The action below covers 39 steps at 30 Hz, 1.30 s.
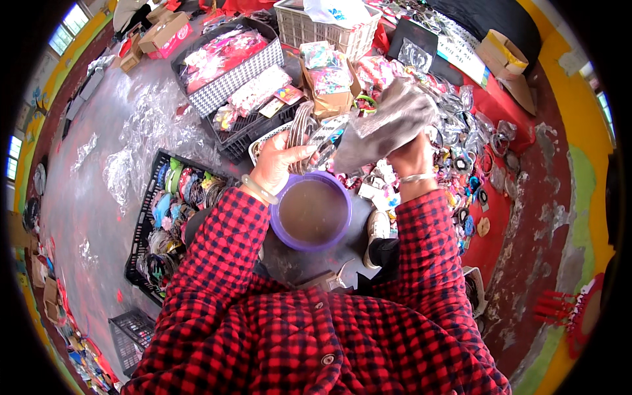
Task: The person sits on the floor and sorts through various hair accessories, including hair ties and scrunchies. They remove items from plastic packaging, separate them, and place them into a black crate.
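Note:
My left hand (275,166), a pale bangle at its wrist, is closed on a bundle of thin looped bands (302,125). A printed card or wrapper (327,135) sits against the bundle beside the thumb. In my right hand (415,160) is a grey, damp-looking cloth (388,122), bunched up and hanging toward the left hand; it hides part of the fingers. Below and between both hands stands a purple bucket (347,227) with murky brown water (312,210) inside.
A black crate (139,234) of hair bands lies on the left. Ahead are a houndstooth-patterned bin (240,69), a cardboard box (332,99) of packets and a beige basket (355,39). Loose accessories cover a red cloth (503,210) at right; clear plastic wrap (155,122) litters the floor.

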Each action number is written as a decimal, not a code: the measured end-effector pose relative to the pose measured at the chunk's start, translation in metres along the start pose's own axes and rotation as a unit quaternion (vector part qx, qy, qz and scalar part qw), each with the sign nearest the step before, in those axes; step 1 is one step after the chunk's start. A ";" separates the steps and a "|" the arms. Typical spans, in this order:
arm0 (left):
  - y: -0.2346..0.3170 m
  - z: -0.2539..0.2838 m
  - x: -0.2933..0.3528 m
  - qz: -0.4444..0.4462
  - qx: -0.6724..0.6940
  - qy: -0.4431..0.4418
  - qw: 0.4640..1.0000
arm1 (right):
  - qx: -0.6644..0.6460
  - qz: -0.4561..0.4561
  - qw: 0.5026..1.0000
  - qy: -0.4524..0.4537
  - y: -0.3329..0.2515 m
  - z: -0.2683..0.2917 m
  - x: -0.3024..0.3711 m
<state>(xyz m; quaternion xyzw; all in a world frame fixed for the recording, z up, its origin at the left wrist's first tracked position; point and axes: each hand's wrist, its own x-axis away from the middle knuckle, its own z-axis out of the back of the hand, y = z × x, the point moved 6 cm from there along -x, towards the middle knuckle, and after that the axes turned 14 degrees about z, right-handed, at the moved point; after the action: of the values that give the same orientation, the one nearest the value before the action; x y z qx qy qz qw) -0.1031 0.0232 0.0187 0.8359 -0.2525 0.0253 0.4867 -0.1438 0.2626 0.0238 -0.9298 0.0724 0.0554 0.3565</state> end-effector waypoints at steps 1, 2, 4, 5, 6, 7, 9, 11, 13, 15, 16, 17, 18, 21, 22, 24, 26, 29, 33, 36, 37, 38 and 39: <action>-0.002 0.001 0.003 0.004 -0.004 0.006 1.000 | 0.115 0.035 0.992 -0.045 0.012 -0.004 0.006; -0.002 0.003 0.004 0.009 -0.008 0.011 1.000 | -0.047 -0.015 0.998 -0.041 0.020 -0.007 0.010; 0.001 0.002 -0.001 0.000 -0.007 0.006 1.000 | -0.215 -0.080 0.972 -0.056 0.017 -0.024 0.017; 0.001 0.000 0.000 -0.009 -0.008 0.003 1.000 | -0.246 -0.058 0.963 -0.089 0.002 -0.038 0.018; 0.001 0.000 0.002 -0.018 -0.009 0.000 1.000 | -0.276 -0.036 0.953 -0.122 -0.013 -0.049 0.020; 0.001 0.001 0.002 -0.013 -0.010 0.003 1.000 | -0.211 0.022 0.973 -0.093 -0.028 -0.043 0.017; 0.001 0.003 0.004 -0.003 -0.014 0.010 1.000 | -0.182 -0.022 0.982 -0.053 -0.022 -0.041 0.019; 0.004 -0.002 0.003 0.007 -0.061 0.023 0.998 | -0.166 -0.064 0.983 -0.041 0.000 -0.018 0.021; 0.001 0.003 0.002 -0.003 -0.129 0.042 0.991 | -0.176 -0.059 0.982 -0.039 0.005 -0.013 0.020; -0.006 0.011 -0.003 -0.034 -0.217 0.059 0.974 | -0.113 -0.010 0.992 -0.048 -0.013 -0.038 0.021; -0.006 0.008 -0.003 -0.044 -0.235 0.053 0.969 | -0.067 0.000 0.997 -0.048 -0.018 -0.039 0.018; -0.005 0.004 -0.002 -0.054 -0.254 0.047 0.965 | 0.016 0.047 0.999 0.005 -0.018 -0.037 0.016; -0.005 0.000 -0.001 -0.063 -0.272 0.041 0.959 | 0.098 0.094 0.989 0.058 -0.020 -0.038 0.016; -0.007 -0.009 0.001 -0.041 -0.287 0.044 0.956 | 0.387 0.062 0.919 -0.042 -0.009 -0.051 0.023; -0.009 -0.010 0.001 -0.032 -0.301 0.046 0.952 | 0.552 0.123 0.815 -0.126 -0.004 -0.067 0.025; -0.012 -0.011 -0.004 -0.043 -0.303 0.024 0.952 | 0.754 0.199 0.501 -0.376 0.034 -0.080 0.039; -0.013 -0.007 -0.005 -0.053 -0.304 0.009 0.951 | 0.738 0.270 0.458 -0.415 0.039 -0.102 0.065; -0.004 -0.014 0.004 -0.038 -0.274 -0.043 0.960 | 0.705 0.231 0.500 -0.446 0.039 -0.105 0.069; 0.004 -0.028 0.020 0.015 -0.253 -0.095 0.963 | 0.688 0.283 0.520 -0.420 0.032 -0.113 0.075; 0.001 -0.029 0.023 0.022 -0.199 -0.111 0.973 | 0.666 0.338 0.533 -0.398 0.024 -0.122 0.076; 0.002 -0.031 0.025 0.027 -0.188 -0.118 0.975 | 0.660 0.343 0.535 -0.402 0.020 -0.123 0.076; 0.005 -0.034 0.027 0.031 -0.177 -0.124 0.976 | 0.653 0.348 0.537 -0.405 0.016 -0.124 0.076; 0.009 -0.038 0.029 0.025 -0.174 -0.131 0.976 | 0.636 0.356 0.546 -0.413 0.013 -0.123 0.074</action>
<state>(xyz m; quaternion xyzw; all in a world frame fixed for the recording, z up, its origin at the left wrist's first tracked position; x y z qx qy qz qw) -0.0739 0.0393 0.0548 0.7277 -0.3357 -0.1163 0.5867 -0.0664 0.1638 0.0947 -0.2326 0.2590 0.4953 0.7960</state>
